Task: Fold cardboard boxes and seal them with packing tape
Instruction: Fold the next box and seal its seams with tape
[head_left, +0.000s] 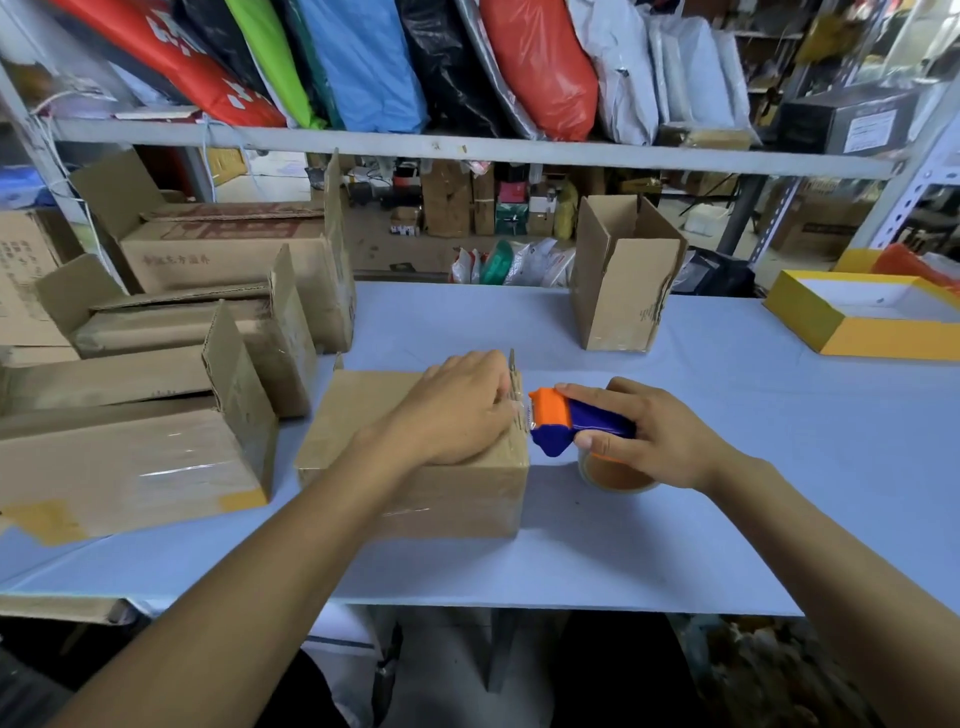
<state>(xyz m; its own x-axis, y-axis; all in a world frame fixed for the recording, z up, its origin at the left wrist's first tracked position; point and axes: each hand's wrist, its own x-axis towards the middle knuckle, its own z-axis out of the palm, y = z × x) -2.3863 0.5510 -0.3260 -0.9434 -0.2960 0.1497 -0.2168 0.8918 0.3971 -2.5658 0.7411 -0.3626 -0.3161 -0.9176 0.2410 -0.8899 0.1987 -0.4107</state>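
The left hand (462, 410) pressed flat on a closed cardboard box (415, 467) on the bench (727, 519). Just right of it, the right hand (654, 436) gripped an orange-and-blue tape dispenser (571, 421) touching the box's edge. Beyond stood an open box (623, 280), contents hidden, print unreadable.

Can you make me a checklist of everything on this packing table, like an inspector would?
Surface: pale blue table.
Job's things: cardboard box at the middle; tape dispenser at its right edge.
Clutter: taped boxes stacked left; open box standing behind; yellow tray far right.
Grippers: left hand presses on the box top; right hand grips the dispenser.
Cables: white cord on the shelf post, left.
Surroundings: shelf with coloured bags above.
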